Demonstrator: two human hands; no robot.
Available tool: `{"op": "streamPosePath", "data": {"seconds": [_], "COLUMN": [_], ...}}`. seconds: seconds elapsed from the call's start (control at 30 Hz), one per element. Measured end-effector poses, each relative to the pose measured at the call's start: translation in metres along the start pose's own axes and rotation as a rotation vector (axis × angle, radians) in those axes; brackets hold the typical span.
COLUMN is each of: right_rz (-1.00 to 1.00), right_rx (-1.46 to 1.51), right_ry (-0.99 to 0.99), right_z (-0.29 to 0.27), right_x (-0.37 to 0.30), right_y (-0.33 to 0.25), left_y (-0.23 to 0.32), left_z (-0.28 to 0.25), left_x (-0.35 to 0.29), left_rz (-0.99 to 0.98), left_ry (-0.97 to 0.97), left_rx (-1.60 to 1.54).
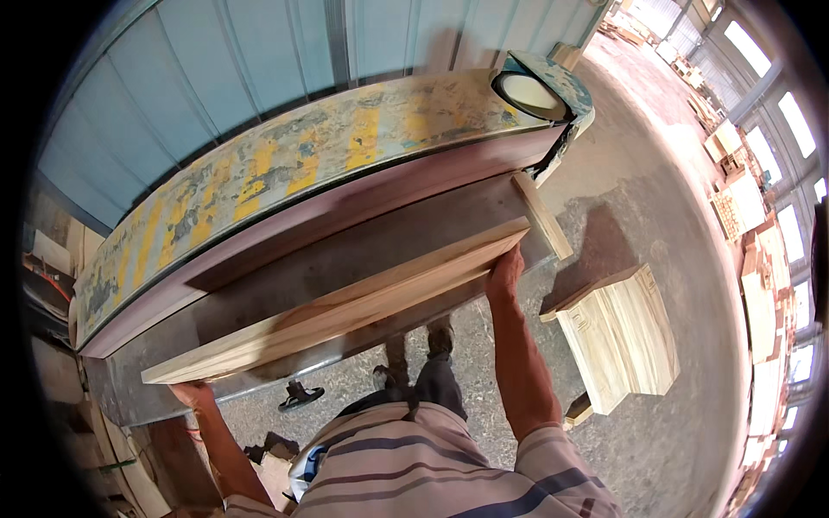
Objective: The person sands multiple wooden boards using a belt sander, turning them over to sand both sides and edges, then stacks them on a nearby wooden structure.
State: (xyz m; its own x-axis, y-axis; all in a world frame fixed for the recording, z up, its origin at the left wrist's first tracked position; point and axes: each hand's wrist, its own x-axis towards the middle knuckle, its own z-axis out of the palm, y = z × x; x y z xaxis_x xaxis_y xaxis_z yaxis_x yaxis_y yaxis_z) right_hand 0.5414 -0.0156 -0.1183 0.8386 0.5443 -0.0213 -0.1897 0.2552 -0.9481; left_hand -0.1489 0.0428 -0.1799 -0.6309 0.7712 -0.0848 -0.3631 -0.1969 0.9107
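A long pale wooden board (345, 298) slants across the metal table of what looks like a belt sander, its right end farther from me. My left hand (195, 395) is closed round the board's left end at the near underside; its fingers are partly hidden. At the other end my right hand (505, 274) grips the near edge, fingers out of sight beneath the wood. Behind the board runs a pink abrasive belt (285, 246), with a gap of bare metal table (345, 243) between them.
The machine's worn cover with yellow stripes (302, 160) spans the back, against a blue panelled wall (259, 52). A wood strip (542, 217) lies at the table's right end. Stacked pale boards (617, 337) stand on the floor to the right. A black handwheel (300, 395) sits below the table's front edge.
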Motion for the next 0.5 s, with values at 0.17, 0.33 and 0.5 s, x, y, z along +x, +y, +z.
{"op": "streamPosePath", "data": {"seconds": [0.17,0.33,0.5], "right_rz": [-0.228,0.100,-0.065], "right_rx": [-0.628,0.013,-0.494], "right_ry": [-0.125,-0.275,-0.220], "right_z": [-0.019,0.007,0.040], "right_x": [0.013,-0.027,-0.039], "right_y": [0.005,-0.118,-0.126], "left_y": [0.020,0.011,0.028], "left_z": [0.009,0.047,0.059], "left_x": [-0.029,-0.026,-0.048], "left_rz": [-0.053,-0.041,-0.081], "left_ry": [-0.172,0.197,0.216], "left_rx": [-0.073,-0.241,-0.176]}}
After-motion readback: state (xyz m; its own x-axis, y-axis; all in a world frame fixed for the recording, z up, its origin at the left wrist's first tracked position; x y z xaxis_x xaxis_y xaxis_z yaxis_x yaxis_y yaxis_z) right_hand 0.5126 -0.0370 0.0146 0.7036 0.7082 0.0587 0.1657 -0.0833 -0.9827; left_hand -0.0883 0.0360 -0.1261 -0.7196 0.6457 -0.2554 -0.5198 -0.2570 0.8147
